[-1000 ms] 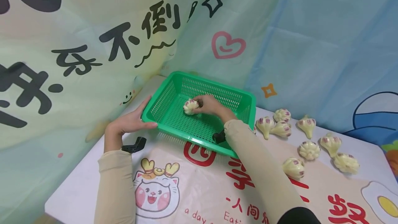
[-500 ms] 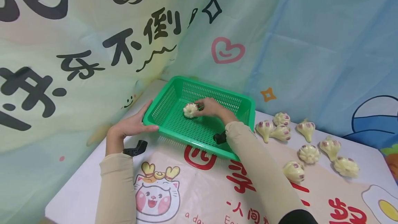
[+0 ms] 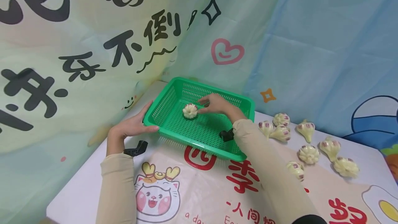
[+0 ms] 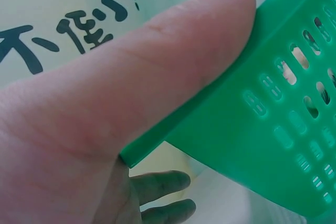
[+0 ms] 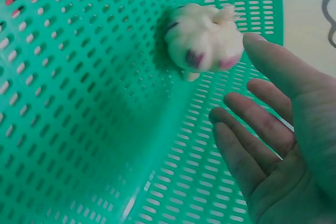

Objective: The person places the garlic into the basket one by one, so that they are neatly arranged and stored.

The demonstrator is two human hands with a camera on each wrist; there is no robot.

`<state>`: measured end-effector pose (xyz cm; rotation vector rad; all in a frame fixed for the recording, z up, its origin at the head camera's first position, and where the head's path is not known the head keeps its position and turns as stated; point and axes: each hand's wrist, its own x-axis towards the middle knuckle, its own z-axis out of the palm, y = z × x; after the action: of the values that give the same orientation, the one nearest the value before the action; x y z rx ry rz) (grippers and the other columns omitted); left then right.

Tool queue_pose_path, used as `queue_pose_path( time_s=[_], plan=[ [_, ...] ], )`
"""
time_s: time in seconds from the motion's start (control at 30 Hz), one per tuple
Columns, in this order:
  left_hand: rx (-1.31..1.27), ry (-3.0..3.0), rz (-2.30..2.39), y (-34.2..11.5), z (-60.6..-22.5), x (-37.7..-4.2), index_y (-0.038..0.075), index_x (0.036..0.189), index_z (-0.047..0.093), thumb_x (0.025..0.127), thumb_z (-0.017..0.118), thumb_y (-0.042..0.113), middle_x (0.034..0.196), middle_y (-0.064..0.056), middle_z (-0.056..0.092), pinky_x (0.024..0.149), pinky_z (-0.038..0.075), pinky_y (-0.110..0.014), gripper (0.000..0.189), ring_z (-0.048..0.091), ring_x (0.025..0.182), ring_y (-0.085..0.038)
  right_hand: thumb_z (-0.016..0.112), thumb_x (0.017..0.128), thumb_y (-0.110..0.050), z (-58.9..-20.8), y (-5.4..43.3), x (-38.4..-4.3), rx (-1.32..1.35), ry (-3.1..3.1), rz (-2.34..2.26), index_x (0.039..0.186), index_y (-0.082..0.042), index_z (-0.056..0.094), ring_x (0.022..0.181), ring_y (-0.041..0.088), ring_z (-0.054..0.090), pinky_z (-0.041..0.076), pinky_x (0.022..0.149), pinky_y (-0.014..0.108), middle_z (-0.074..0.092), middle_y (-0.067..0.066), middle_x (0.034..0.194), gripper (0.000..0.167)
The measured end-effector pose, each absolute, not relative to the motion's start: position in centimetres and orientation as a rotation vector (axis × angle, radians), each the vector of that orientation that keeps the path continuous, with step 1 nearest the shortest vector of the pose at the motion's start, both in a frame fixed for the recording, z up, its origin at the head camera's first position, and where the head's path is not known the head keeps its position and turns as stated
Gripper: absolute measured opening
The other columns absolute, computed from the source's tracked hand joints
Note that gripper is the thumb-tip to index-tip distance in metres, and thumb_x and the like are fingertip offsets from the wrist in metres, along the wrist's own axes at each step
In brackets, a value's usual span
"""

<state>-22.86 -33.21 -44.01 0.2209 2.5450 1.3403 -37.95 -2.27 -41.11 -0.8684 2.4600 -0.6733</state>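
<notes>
A garlic bulb [image 3: 190, 111], cream with purple patches, rests in the green plastic basket [image 3: 199, 144], root end showing in the head view. Just right of it, my right hand [image 3: 216, 103] hovers inside the basket with fingers loosely spread and nothing held. In the right wrist view, the thumb tip is close beside the garlic bulb [image 5: 202, 40]. My left hand [image 3: 132, 123] holds the basket's left corner. Its thumb [image 4: 184, 40] lies over the rim, while other fingers [image 4: 160, 182] extend outside below it.
Several more garlic bulbs [image 3: 309, 154] lie on the table right of the basket. A printed mat [image 3: 202, 193] covers part of the white table [image 3: 73, 189]. A printed cloth backdrop [image 3: 304, 51] rises behind the basket.
My right hand has let go of the garlic bulb and drawn back slightly to the right, its fingers opening. The bulb stays in the basket; my left hand keeps its place at the corner.
</notes>
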Motion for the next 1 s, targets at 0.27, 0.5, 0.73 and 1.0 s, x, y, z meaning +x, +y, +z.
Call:
queue_pose_path(
  time_s=[0.27,0.5,0.73,1.0],
  plan=[
    [0.216,2.555,1.323,-33.3,-44.1,-22.9,0.031,0.152,-0.01,0.083,0.07,0.04,0.153,-0.019,0.018,0.106,0.026,-0.055,0.106,0.03,0.13,-0.035,0.067,0.089,-0.032,-39.6,-1.2,-37.6,-0.91,2.477,-0.668,0.136,-0.01,0.052,0.124,0.027,0.053,0.048,0.094,0.04,0.054,0.01,0.138,0.055],
    [0.229,2.583,1.294,-33.2,-44.2,-22.9,0.029,0.152,-0.01,0.083,0.07,0.041,0.152,-0.018,0.019,0.105,0.028,-0.054,0.106,0.032,0.128,-0.034,0.066,0.089,-0.032,-38.6,-0.5,-36.9,-0.905,2.494,-0.679,0.136,-0.011,0.053,0.124,0.026,0.053,0.048,0.095,0.04,0.054,0.009,0.138,0.053],
    [0.261,2.552,1.342,-32.8,-44.2,-22.7,0.031,0.152,-0.009,0.084,0.069,0.037,0.155,-0.016,0.014,0.105,0.026,-0.055,0.104,0.03,0.129,-0.034,0.068,0.088,-0.031,-37.3,0.4,-35.7,-0.918,2.49,-0.683,0.134,-0.011,0.055,0.124,0.025,0.054,0.049,0.093,0.041,0.056,0.01,0.136,0.052],
    [0.273,2.575,1.344,-33.1,-44.2,-22.7,0.032,0.152,-0.007,0.084,0.07,0.035,0.149,-0.016,0.022,0.102,0.029,-0.052,0.103,0.034,0.123,-0.033,0.069,0.086,-0.034,-35.9,1.3,-34.6,-0.885,2.507,-0.705,0.134,-0.018,0.055,0.126,0.025,0.051,0.048,0.094,0.041,0.055,0.01,0.137,0.052]
  ],
)
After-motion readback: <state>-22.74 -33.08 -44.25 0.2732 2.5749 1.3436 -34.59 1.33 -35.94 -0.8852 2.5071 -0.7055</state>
